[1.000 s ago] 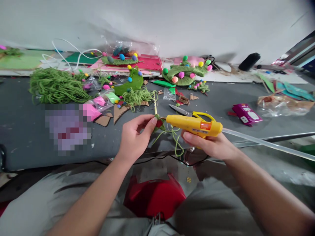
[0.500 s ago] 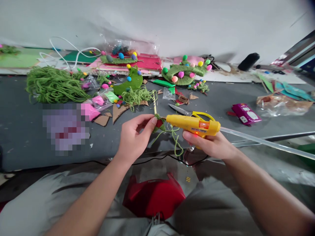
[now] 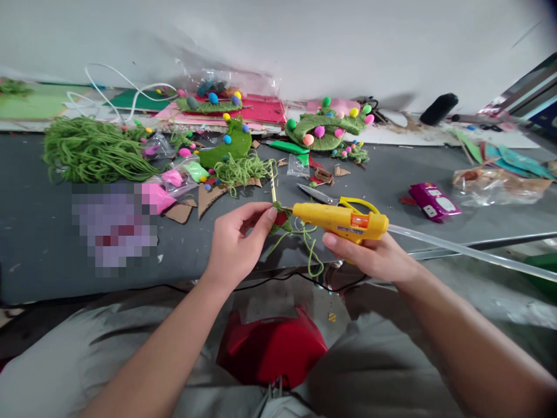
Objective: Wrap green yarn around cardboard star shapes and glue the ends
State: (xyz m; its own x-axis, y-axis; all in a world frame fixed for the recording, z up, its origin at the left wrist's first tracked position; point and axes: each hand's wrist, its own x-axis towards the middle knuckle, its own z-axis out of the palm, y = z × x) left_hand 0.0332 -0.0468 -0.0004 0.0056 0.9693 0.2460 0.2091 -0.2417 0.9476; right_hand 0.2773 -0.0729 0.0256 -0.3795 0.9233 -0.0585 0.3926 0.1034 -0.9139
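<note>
My left hand (image 3: 241, 241) pinches a small green-and-red yarn piece (image 3: 282, 219) between thumb and fingers near the table's front edge. From its top a pale striped stick (image 3: 273, 183) stands up, and loose green yarn ends (image 3: 313, 255) trail below. My right hand (image 3: 374, 255) is wrapped round the handle of a yellow glue gun (image 3: 339, 220). The nozzle meets the yarn piece beside my left thumb, though exact contact is hard to see. A long clear glue stick (image 3: 470, 252) runs out of the gun's back. Behind the gun lie yellow-handled scissors (image 3: 319, 195).
A heap of green yarn (image 3: 98, 151) lies at the left. Green shapes with coloured pompoms (image 3: 319, 132) sit at the back. Cardboard scraps (image 3: 212, 198) lie mid-table, a purple packet (image 3: 434, 202) at the right. A red stool (image 3: 272, 348) stands below, and a black cable (image 3: 261, 284) hangs along the edge.
The red light seen on the glue gun before does not show now. Both hands keep nearly the same place; the whole view has shifted very slightly.
</note>
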